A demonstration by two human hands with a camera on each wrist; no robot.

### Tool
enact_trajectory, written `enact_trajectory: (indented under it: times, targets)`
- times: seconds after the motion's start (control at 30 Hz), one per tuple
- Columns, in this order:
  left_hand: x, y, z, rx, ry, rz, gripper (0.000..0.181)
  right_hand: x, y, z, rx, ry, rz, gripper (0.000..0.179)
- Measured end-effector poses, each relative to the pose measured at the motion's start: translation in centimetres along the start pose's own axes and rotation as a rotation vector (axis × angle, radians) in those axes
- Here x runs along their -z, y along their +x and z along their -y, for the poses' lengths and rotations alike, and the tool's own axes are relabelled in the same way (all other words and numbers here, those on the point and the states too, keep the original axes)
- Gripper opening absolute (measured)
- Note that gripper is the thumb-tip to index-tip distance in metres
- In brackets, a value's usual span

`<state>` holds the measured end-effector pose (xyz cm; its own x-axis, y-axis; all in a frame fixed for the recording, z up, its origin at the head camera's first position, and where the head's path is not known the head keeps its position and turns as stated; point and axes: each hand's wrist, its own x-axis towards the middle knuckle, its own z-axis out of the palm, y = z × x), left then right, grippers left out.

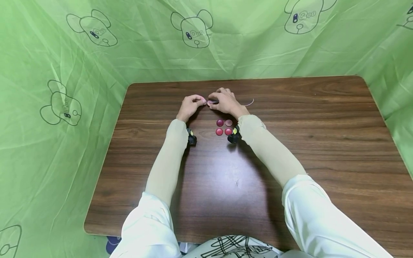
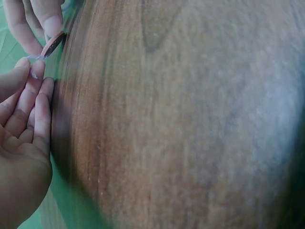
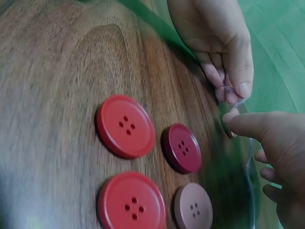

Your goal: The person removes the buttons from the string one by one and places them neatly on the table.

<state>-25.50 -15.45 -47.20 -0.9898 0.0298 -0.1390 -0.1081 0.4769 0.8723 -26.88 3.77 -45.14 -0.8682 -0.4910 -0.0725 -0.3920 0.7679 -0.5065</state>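
My left hand (image 1: 189,106) pinches a pale thread (image 3: 250,183) between thumb and index finger, close to the other hand's fingertips. Between the thumb and fingers of my right hand (image 1: 226,101) is a small pinkish button (image 1: 210,103), seen tilted nearly edge-on in the left wrist view. The thread spans the short gap between both hands at the button, and its tail trails out to the right past the right wrist. The fingertips partly hide the button's face and holes.
Nearer the body, beside the right wrist, lie two red buttons (image 3: 126,126), a dark magenta button (image 3: 182,148) and a dusty pink button (image 3: 193,207), grouped in a square. The brown wooden table (image 1: 322,143) meets a green printed curtain (image 1: 145,53) behind and at the sides.
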Motion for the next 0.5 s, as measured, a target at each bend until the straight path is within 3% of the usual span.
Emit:
enact_trajectory:
  times: [0.5]
  targets:
    - [-0.14, -0.01, -0.03, 0.004, -0.012, -0.008, 0.015, -0.62, 1.06, 1.0, -0.01, -0.087, 0.026, 0.028]
